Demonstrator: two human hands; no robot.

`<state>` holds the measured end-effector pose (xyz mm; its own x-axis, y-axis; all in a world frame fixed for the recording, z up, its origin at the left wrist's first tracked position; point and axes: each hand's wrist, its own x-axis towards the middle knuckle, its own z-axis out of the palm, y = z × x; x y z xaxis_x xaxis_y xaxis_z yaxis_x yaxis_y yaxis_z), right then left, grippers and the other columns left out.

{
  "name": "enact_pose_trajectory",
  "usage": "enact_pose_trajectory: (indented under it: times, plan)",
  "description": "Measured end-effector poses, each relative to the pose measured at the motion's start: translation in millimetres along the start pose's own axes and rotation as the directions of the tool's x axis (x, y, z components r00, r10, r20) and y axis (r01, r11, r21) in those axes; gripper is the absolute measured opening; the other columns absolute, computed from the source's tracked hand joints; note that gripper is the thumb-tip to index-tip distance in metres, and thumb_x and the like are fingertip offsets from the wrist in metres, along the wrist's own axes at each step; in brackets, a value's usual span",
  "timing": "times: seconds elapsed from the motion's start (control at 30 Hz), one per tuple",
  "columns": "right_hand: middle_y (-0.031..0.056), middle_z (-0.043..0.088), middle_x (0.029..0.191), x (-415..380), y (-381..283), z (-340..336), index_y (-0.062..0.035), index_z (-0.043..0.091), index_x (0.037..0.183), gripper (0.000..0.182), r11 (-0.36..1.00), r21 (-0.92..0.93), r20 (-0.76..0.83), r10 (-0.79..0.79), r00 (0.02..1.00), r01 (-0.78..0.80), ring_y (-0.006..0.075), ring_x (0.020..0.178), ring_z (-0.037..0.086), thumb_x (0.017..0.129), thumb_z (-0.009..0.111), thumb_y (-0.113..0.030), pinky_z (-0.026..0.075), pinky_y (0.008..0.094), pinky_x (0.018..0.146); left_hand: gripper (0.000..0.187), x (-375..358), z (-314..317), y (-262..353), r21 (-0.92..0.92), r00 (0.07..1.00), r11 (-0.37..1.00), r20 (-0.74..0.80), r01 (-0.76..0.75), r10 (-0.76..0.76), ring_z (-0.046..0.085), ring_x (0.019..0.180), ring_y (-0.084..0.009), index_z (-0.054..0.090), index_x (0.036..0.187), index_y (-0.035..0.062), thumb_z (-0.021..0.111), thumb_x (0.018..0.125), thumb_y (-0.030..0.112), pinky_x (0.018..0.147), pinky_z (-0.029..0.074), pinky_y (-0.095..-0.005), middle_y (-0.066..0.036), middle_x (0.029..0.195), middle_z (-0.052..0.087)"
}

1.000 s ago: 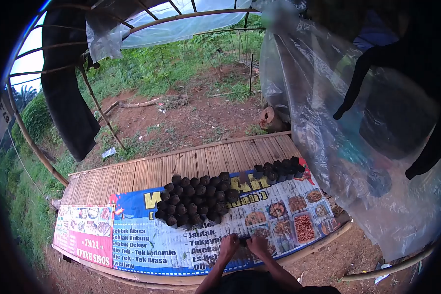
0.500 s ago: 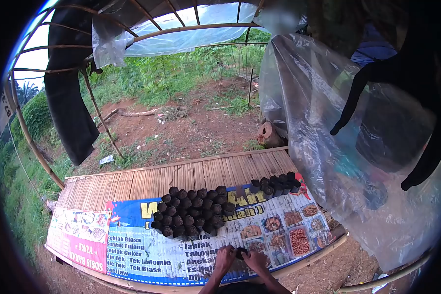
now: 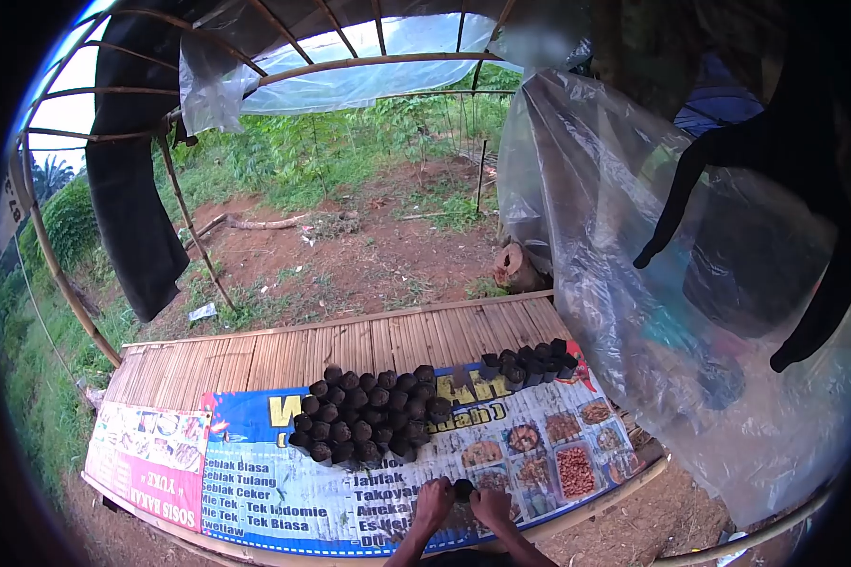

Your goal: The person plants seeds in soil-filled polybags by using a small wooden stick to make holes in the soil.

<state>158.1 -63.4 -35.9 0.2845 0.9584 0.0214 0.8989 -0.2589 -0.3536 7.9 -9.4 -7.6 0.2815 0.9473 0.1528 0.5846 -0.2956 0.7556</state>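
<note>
At the front of the table, a small black seedling bag (image 3: 462, 489) is between my two hands, its dark round mouth turned up toward me. My left hand (image 3: 433, 503) grips it from the left side, fingers closed. On the opposite side my right hand (image 3: 490, 508) pinches its wall. Just beyond the hands, a large cluster of similar black bags (image 3: 364, 416) stands packed together, several with dark soil at the top. A smaller group of black bags (image 3: 529, 364) sits farther right; some lean, and their contents are hard to make out.
A printed food banner (image 3: 284, 491) covers the front of the bamboo-slat table (image 3: 246, 364). Clear plastic sheeting (image 3: 605, 255) hangs at the right, near a dark hanging cloth (image 3: 823, 189). A cut log (image 3: 515, 267) lies behind the table. Bamboo poles (image 3: 194, 222) frame the shelter.
The view has shifted slightly. Both hands stay at the bag, which now shows its round opening more plainly between them. Both bag groups keep their places on the table.
</note>
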Motion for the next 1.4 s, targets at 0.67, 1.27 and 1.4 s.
enact_pose_trajectory:
  times: [0.67, 1.27, 1.4]
  plan:
    - [0.0184, 0.065, 0.071, 7.8, 2.1, 5.3, -0.0050, 0.065, 0.075, 0.030, 0.988, 0.124, -0.049, -0.086, 0.995, 0.092, 0.0407, 0.071, 0.062, 0.085, 0.050, -0.029, 0.045, 0.0545, 0.075, 0.012, 1.7, 1.3, -4.7, -0.053, 0.996, 0.998, -0.081, 0.022, -0.026, 0.060, 0.072, -0.0439, 0.060, 0.078, -0.0022, 0.058, 0.077, 0.010, 0.067, 0.048, -0.0513, -0.026, 0.077, 0.061]
    - [0.0227, 0.063, 0.067, -2.7, -15.3, -14.5, -0.0016, 0.067, 0.074, 0.039, 0.958, 0.278, -0.069, 0.090, 0.994, -0.068, 0.0415, 0.069, 0.063, 0.085, 0.058, -0.037, 0.050, 0.0503, 0.067, 0.014, 4.6, -7.4, 15.9, 0.031, 0.990, 0.999, -0.139, 0.021, -0.016, 0.060, 0.074, -0.0433, 0.057, 0.081, -0.0010, 0.063, 0.076, 0.011, 0.069, 0.049, -0.0503, -0.025, 0.074, 0.060]
    - [0.0219, 0.064, 0.069, -5.8, -23.5, -21.8, -0.0014, 0.067, 0.075, 0.042, 0.955, 0.253, 0.090, 0.134, 0.987, -0.153, 0.0424, 0.071, 0.063, 0.083, 0.059, -0.041, 0.050, 0.0498, 0.068, 0.014, 19.3, -0.1, -1.6, 0.139, 0.998, 0.989, -0.030, -0.042, 0.046, 0.061, 0.073, -0.0430, 0.059, 0.080, -0.0008, 0.060, 0.079, 0.013, 0.067, 0.050, -0.0513, -0.025, 0.076, 0.061]
